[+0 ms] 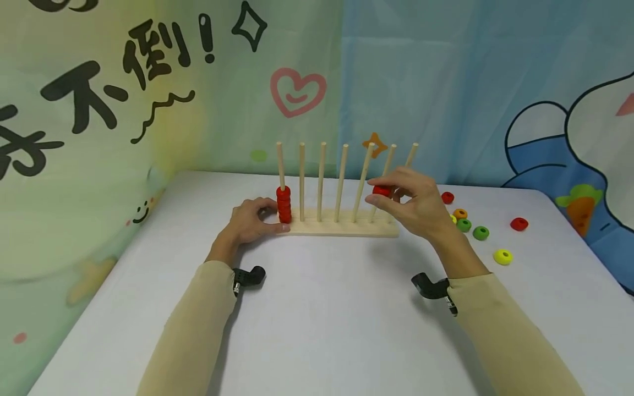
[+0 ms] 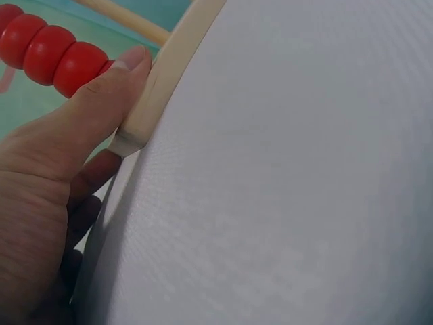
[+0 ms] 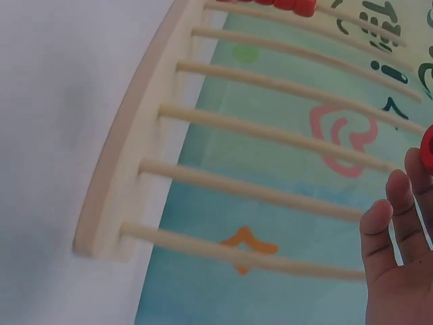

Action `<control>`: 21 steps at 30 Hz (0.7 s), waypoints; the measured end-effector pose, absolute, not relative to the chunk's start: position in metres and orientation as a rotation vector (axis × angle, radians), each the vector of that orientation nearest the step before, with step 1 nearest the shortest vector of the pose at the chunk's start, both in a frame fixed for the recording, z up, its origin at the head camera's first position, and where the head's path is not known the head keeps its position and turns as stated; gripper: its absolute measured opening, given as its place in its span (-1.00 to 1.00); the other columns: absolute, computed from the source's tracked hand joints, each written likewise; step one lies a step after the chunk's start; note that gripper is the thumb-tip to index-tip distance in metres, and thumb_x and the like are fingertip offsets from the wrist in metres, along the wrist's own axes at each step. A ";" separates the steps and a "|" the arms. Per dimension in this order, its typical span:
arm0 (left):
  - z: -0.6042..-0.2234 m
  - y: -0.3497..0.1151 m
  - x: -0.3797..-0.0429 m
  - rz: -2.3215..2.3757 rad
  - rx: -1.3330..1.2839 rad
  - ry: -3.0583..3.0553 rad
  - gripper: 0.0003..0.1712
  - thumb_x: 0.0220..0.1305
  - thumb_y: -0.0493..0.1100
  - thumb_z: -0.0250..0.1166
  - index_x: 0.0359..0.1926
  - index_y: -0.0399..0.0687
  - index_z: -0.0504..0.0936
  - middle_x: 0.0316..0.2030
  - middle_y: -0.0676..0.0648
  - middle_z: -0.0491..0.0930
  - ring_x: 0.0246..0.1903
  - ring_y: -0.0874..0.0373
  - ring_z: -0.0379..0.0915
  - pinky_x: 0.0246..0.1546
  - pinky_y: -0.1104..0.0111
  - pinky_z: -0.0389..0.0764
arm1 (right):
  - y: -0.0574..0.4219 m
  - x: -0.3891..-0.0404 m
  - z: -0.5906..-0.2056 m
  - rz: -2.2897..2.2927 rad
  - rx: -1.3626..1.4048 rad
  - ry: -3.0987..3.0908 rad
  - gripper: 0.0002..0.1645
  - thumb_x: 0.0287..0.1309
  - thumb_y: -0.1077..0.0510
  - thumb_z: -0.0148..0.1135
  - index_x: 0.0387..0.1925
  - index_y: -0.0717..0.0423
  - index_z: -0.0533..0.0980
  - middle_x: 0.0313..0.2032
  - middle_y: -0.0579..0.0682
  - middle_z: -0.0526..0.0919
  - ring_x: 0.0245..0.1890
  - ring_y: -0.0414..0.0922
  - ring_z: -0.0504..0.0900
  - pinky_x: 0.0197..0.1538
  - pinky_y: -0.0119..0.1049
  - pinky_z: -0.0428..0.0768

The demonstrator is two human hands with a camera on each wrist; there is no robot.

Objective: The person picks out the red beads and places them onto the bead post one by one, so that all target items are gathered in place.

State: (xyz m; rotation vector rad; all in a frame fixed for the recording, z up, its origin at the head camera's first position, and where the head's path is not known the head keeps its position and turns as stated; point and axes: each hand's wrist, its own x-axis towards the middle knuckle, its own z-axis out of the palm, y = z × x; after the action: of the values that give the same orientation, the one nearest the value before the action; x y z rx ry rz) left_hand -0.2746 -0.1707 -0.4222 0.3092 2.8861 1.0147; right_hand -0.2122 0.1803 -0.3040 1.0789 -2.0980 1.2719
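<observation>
A wooden peg rack (image 1: 342,230) with a row of several upright pegs stands on the table. Red beads (image 1: 284,204) are stacked on its leftmost peg; the other pegs carry none. My left hand (image 1: 247,221) grips the left end of the base, its thumb (image 2: 128,74) on the base beside the stack and its fingers partly hidden round the end. Above the right part of the rack, my right hand (image 1: 415,201) pinches a red bead (image 1: 381,191) between thumb and forefinger. Only a sliver of that bead (image 3: 427,149) shows in the right wrist view.
Loose beads lie on the white table (image 1: 327,308) to the right: a red bead (image 1: 519,224), a yellow bead (image 1: 503,257), a green bead (image 1: 481,233), an orange bead (image 1: 460,214) and others. A printed cloth backdrop (image 1: 411,82) hangs behind the table.
</observation>
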 end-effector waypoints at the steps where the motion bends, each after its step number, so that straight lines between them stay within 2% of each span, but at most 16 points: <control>1: -0.422 -0.171 -0.274 1.018 0.308 2.884 -0.28 -0.09 0.40 0.48 0.08 0.23 0.60 0.08 0.05 0.55 0.18 0.03 0.29 0.25 -0.05 0.20 | 0.178 -0.213 -0.303 1.276 1.092 -2.088 -0.59 -0.25 0.61 0.45 -0.23 0.39 0.65 -0.45 0.09 0.58 -0.38 -0.20 0.50 -0.36 -0.43 0.51; 5: -0.423 -0.171 -0.274 1.014 0.319 2.890 -0.30 -0.08 0.39 0.47 0.07 0.24 0.60 0.07 0.06 0.56 0.18 0.03 0.29 0.27 -0.05 0.17 | 0.168 -0.214 -0.302 1.294 1.118 -2.069 -0.59 -0.24 0.61 0.46 -0.23 0.38 0.66 -0.43 0.08 0.60 -0.39 -0.21 0.50 -0.37 -0.41 0.51; 21: -0.426 -0.172 -0.275 1.023 0.322 2.899 -0.30 -0.09 0.39 0.48 0.06 0.26 0.61 0.08 0.06 0.56 0.19 0.03 0.30 0.23 -0.04 0.24 | 0.127 -0.219 -0.292 1.373 1.186 -2.041 -0.61 -0.20 0.57 0.47 -0.21 0.39 0.65 -0.41 0.11 0.59 -0.40 -0.16 0.50 -0.40 -0.34 0.54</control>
State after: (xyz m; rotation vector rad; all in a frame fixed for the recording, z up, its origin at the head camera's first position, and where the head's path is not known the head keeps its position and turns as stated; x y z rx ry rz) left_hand -0.2747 -0.1721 -0.4256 0.3222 2.8985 1.0226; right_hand -0.2194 0.1272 -0.2922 1.1855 -2.0409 1.3726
